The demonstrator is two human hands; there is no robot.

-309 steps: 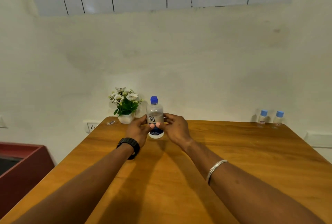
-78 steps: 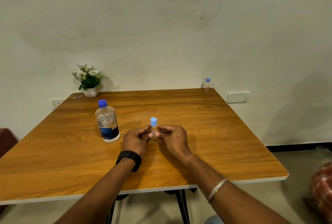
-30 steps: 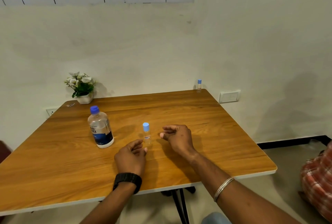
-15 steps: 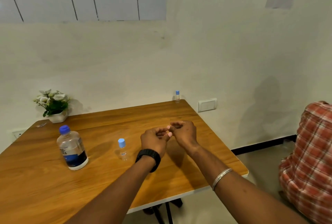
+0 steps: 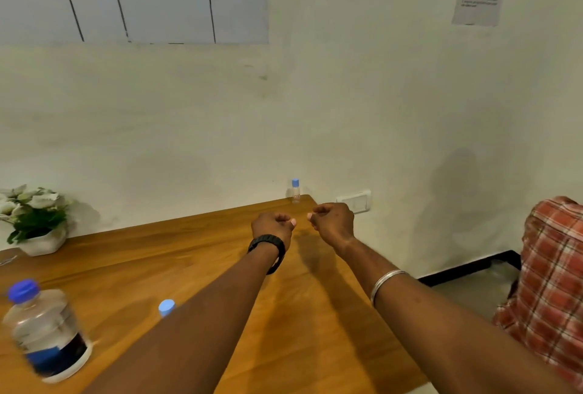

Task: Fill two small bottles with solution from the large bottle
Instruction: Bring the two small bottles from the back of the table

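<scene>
Wooden table [image 5: 315, 314] bears large bottle [image 5: 44, 330], two small bottles [image 5: 295, 190], flowerpot [image 5: 41, 243].

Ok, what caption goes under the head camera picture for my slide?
Both hands reach, curled and holding nothing, toward the small bottle at the table's far corner.

- The wooden table top [image 5: 299, 314] reaches back to the pale plaster wall [image 5: 362, 109].
- The large clear bottle with a dark blue cap [image 5: 44, 330] stands on the table at its near left.
- The first small bottle with a light blue cap [image 5: 166, 307] stands to the right of the large one, its body hidden behind the left forearm.
- The second small clear bottle with a light blue cap [image 5: 295, 190] stands at the table's far right corner, against the wall.
- The white pot of flowers [image 5: 34, 220] sits at the far left, by the wall.
- The left hand [image 5: 273, 226] and right hand [image 5: 331, 221] hang side by side over the far part of the table, in front of the corner bottle, close but apart.
- The white wall switch plate [image 5: 355, 201] is on the wall just right of that corner.
</scene>
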